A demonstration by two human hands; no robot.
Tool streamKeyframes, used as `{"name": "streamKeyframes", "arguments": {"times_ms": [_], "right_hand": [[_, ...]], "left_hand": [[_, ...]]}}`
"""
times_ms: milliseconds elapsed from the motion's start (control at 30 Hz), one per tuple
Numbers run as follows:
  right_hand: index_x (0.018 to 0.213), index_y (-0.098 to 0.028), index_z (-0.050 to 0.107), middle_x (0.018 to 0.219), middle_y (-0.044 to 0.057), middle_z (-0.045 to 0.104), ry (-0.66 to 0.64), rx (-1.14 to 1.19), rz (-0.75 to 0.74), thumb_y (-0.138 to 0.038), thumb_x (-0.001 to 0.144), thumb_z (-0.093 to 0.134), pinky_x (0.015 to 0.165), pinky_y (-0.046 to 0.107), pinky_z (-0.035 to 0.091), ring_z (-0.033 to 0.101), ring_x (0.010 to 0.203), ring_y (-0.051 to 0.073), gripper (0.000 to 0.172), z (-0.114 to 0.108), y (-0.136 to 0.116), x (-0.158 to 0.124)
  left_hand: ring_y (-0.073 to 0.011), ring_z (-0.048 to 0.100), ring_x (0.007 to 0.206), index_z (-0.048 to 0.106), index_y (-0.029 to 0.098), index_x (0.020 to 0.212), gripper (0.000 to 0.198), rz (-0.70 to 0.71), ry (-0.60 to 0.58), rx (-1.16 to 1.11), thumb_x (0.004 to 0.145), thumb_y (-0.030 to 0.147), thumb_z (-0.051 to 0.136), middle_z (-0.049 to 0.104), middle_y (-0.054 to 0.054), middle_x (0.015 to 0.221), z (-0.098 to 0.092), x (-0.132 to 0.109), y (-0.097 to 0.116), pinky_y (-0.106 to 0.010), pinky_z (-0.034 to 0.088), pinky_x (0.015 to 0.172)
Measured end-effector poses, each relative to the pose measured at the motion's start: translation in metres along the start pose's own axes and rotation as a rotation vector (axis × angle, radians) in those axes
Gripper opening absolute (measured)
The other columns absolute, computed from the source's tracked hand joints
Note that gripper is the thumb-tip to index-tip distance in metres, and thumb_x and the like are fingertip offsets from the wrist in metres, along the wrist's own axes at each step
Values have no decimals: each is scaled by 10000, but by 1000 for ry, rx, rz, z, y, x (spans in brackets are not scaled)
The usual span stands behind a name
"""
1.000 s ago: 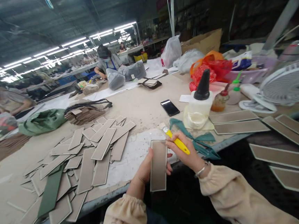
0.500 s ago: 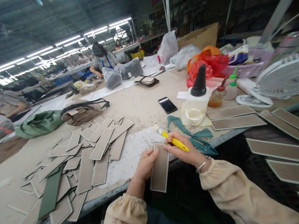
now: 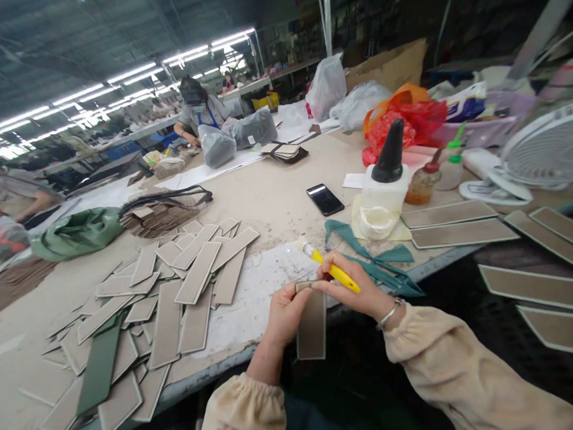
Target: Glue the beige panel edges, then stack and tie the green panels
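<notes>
My left hand (image 3: pixel 284 314) pinches a brown rectangular panel with pale edges (image 3: pixel 311 330) near its upper end, at the front of the table. The panel hangs down past the table edge, and its top strip looks bent over. My right hand (image 3: pixel 350 283) grips a yellow-handled brush (image 3: pixel 341 276) with its bristles pointing up and left. Thumb and fingers of that hand also touch the panel's top right corner. A loose pile of similar panels (image 3: pixel 198 273) lies to the left, with a green strip (image 3: pixel 102 368) among them.
Right of my hands are a teal cloth (image 3: pixel 384 266), a white bottle with black cone cap (image 3: pixel 382 190), smaller bottles (image 3: pixel 421 183) and a fan (image 3: pixel 556 144). A phone (image 3: pixel 325 199) lies behind. More panels (image 3: pixel 548 286) are spread at the right. People work farther back.
The panel's upper end has bent over between my fingers, and my left thumb has moved right towards my right hand. The brush stays in my right hand. The view has shifted slightly.
</notes>
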State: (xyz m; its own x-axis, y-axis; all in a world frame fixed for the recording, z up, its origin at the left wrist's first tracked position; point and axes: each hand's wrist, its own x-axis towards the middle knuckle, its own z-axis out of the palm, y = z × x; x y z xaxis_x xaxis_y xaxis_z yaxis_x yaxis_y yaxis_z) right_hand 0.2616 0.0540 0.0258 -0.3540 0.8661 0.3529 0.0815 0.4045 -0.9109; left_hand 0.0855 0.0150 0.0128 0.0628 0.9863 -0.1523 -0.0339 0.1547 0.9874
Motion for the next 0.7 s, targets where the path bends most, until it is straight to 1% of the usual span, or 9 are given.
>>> {"name": "streamKeyframes", "arguments": {"times_ms": [67,133,200,267,367,467,567,633,700], "right_hand": [[865,-220,492,810,-24,554,-4,16,7,-256,802,651,680,255,438,538,722,125,175,2,-2,-1],[848,-214,504,777,-34,546,2,6,-12,-246,794,650,657,240,428,522,692,114,159,4,-4,-1],[826,-209,516,759,-41,534,16,-27,-46,-247,786,652,645,227,416,506,674,104,147,5,-4,0],[816,-206,518,754,-44,526,54,-45,-77,-256,778,653,644,219,413,503,673,99,149,4,-4,2],[823,-210,506,735,-50,516,139,-19,-70,-280,785,639,634,217,419,500,651,97,155,-2,-4,6],[825,-220,482,753,-43,528,281,33,-32,-301,772,650,651,232,441,521,669,109,194,-13,-3,9],[835,-231,460,805,-27,550,394,67,-11,-316,765,657,703,256,464,543,722,126,226,-24,0,13],[840,-236,446,801,-30,549,436,93,-17,-330,761,667,707,263,469,538,708,126,253,-31,4,15],[844,-239,437,792,-38,547,472,127,-21,-340,757,677,703,263,468,532,691,121,275,-35,8,16]], "left_hand": [[-104,532,608,717,129,866,277,7,13,54,761,384,696,660,-20,713,0,-2,2,-193,404,563],[-119,549,604,713,132,927,328,-28,7,46,764,416,693,670,-23,715,-1,-4,1,-204,420,558],[-143,581,612,689,137,1017,399,-93,-42,-28,794,466,652,688,-34,745,-5,-2,-3,-242,463,594],[-175,618,653,676,132,1043,442,-171,-113,4,776,485,670,705,-52,794,-7,2,-8,-269,489,623],[-237,656,760,679,108,1032,486,-261,-244,127,729,486,716,717,-86,866,-7,4,-10,-318,518,700],[-247,656,761,668,98,1069,518,-353,-332,183,762,515,673,717,-105,910,-4,1,-8,-334,520,695],[-228,650,745,659,106,1092,512,-383,-362,176,804,527,622,716,-101,924,-2,0,-7,-322,515,692],[-227,651,778,667,110,1072,497,-371,-372,180,806,528,621,715,-100,933,-2,1,-8,-321,517,730],[-241,651,832,674,115,1044,493,-378,-382,208,802,540,619,711,-102,948,-1,1,-8,-320,525,732]]}}
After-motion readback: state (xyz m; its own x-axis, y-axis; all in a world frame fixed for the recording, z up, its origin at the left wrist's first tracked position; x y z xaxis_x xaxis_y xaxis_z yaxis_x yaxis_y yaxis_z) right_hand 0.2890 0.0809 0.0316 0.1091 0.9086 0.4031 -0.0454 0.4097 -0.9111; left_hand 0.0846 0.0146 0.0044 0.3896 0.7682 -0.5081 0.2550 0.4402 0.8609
